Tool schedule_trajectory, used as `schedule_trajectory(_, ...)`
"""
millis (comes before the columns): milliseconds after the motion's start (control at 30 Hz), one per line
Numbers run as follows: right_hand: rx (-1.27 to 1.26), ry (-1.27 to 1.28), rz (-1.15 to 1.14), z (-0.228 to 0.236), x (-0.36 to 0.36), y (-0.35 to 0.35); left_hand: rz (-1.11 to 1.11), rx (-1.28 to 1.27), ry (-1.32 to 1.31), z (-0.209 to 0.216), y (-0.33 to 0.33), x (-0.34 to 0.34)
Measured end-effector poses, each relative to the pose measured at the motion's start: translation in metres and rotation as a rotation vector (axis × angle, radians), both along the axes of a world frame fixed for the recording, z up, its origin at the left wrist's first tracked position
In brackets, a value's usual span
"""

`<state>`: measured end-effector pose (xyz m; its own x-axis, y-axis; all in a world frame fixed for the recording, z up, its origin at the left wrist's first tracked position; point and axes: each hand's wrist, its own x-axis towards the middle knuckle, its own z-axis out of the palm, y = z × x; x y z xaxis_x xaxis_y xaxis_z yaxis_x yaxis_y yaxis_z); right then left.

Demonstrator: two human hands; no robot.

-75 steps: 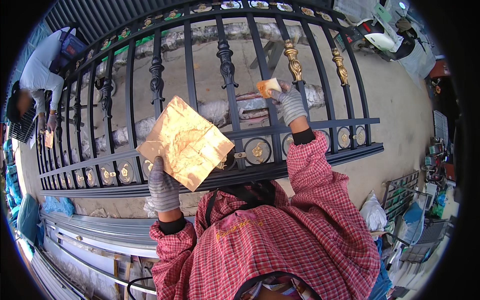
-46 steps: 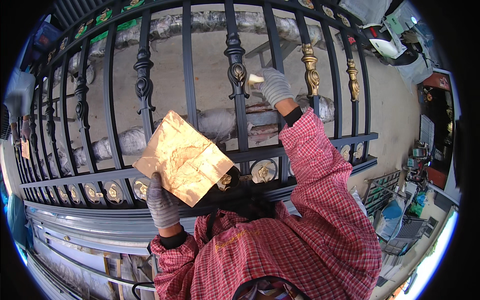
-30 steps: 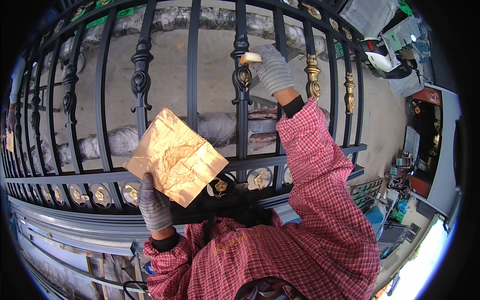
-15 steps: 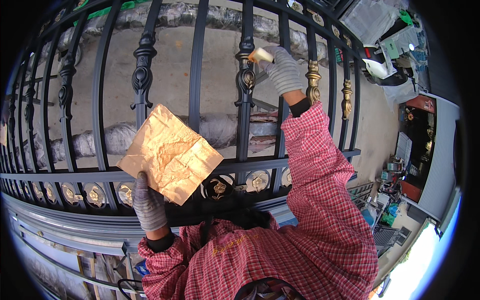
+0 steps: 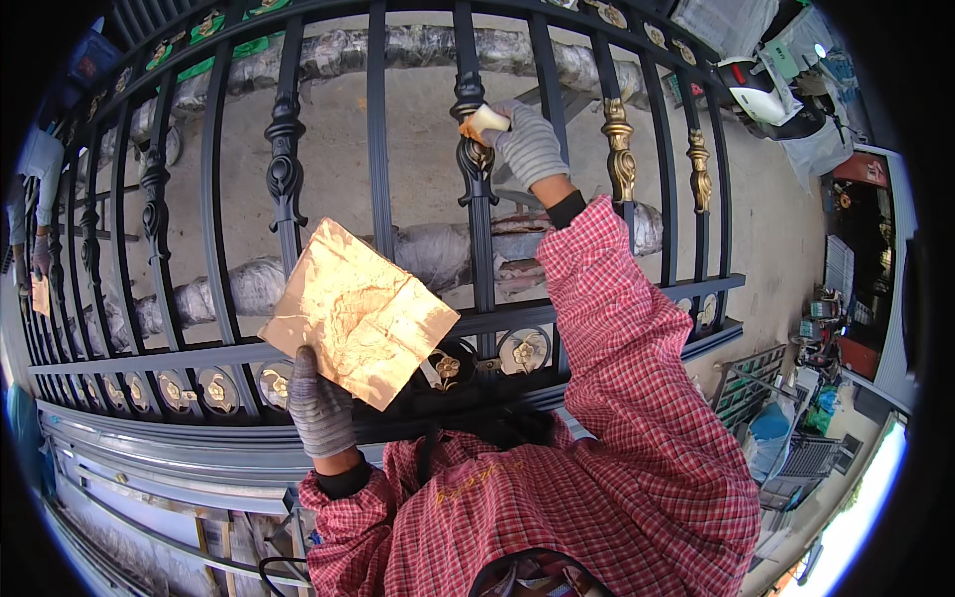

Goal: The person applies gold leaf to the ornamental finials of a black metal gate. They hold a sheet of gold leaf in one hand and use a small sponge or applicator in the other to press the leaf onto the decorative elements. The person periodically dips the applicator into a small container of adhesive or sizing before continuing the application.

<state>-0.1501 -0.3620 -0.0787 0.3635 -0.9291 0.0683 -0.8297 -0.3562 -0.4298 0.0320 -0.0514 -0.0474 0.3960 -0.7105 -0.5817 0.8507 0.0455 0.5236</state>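
Fingers pinched shut, my right hand (image 5: 530,145) grips a small, pale, gold-stained pad (image 5: 489,120) at a dark scrolled ornament (image 5: 476,171), apparently touching. My left hand (image 5: 320,413) clamps its thumb over the lower-left edge of a gold-smeared sheet (image 5: 358,313), its other fingers hidden beneath. Working at a remove, I judge a light, thinly loaded dab along the raised relief best, sparing the hollows, with the sheet kept level and near. Rightward along the black railing (image 5: 378,149) stands a gilded ornament (image 5: 620,149), a fair guide for coverage.
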Motion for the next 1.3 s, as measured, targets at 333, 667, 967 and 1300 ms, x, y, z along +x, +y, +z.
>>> schedule_trajectory(333,0.020,0.149,0.081,0.012,0.023,0.017,0.011,0.004,0.076,0.003,0.008,-0.013)
schedule_trajectory(667,0.620,-0.682,-0.293,0.007,-0.067,0.022,0.014,-0.039,0.006,0.000,0.028,-0.016)
schedule_trajectory(967,1.242,-1.632,-0.039,0.010,-0.112,0.078,0.041,-0.146,0.005,0.027,0.038,-0.040)
schedule_trajectory(1300,1.023,-0.934,0.368,0.073,-0.108,0.259,-0.139,-0.249,-0.018,0.039,0.045,-0.075)
